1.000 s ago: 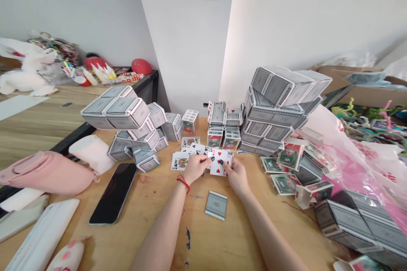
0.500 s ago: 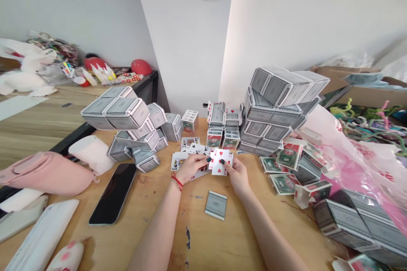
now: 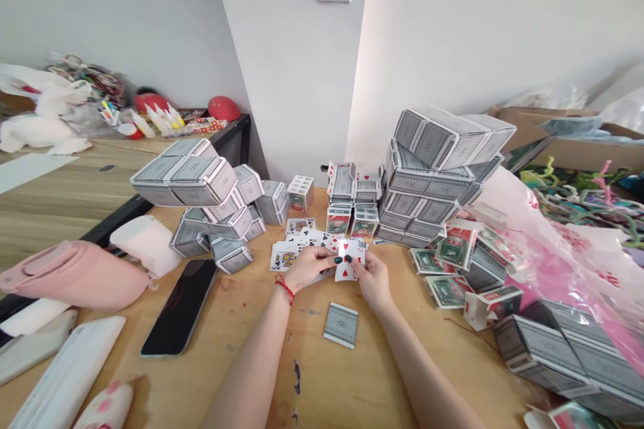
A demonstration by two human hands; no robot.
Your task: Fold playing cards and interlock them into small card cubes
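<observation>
Both hands meet over the table around red-heart playing cards (image 3: pixel 345 274), faces up. My right hand (image 3: pixel 375 280) pinches them from the right, thumb across the front. From the left, my left hand (image 3: pixel 308 268) is closed with its thumb at the cards' left edge; its other fingertips are partly hidden. Spread-out face-up cards (image 3: pixel 282 257), a king of clubs among them, lie behind my left hand. Nearer me, between my forearms, a face-down card or small pile with a grey patterned back (image 3: pixel 341 326) rests on the wood.
Grey card-backed boxes form stacks at left (image 3: pixel 201 177) and right (image 3: pixel 433 177). Opened green-and-red card boxes (image 3: pixel 449 291) lie beside pink plastic wrapping (image 3: pixel 568 255). A phone (image 3: pixel 178 308) and a pink case (image 3: pixel 80 275) are at left. Small card boxes (image 3: pixel 338 220) stand at the back.
My left hand has shifted slightly right, its thumb now closer to my right thumb. The heart cards overlap more closely than before. The face-down card stays in place.
</observation>
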